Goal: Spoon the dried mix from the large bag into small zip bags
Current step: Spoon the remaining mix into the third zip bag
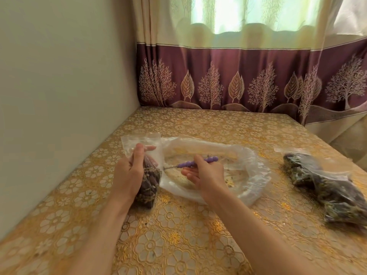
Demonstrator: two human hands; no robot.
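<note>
Here the left hand (pixel 130 171) grips a small zip bag (pixel 145 175) by its side, fingers curled round the clear plastic with the thumb up near the bag's mouth; the bag stands upright on the table (pixel 178 235), its lower half dark with purple dried mix. The right hand (pixel 204 173) pinches the beaded purple handle of a spoon (pixel 190 164) between thumb and forefinger, the other fingers loosely spread beneath. The spoon lies nearly level, its metal end pointing left and reaching the edge of the small bag; whether the bowl is inside I cannot tell. Under the right hand the large bag (pixel 248 169) lies flattened and open, nearly spent, with only a thin pale scatter of crumbs left inside. Well apart to the right lie filled zip bags (pixel 327 187), close to the table's right edge. The table's left side runs against a plain wall (pixel 59 96), its far side against a patterned curtain (pixel 238 76). Bare floral tablecloth stretches beyond the large bag and between the forearms.
</note>
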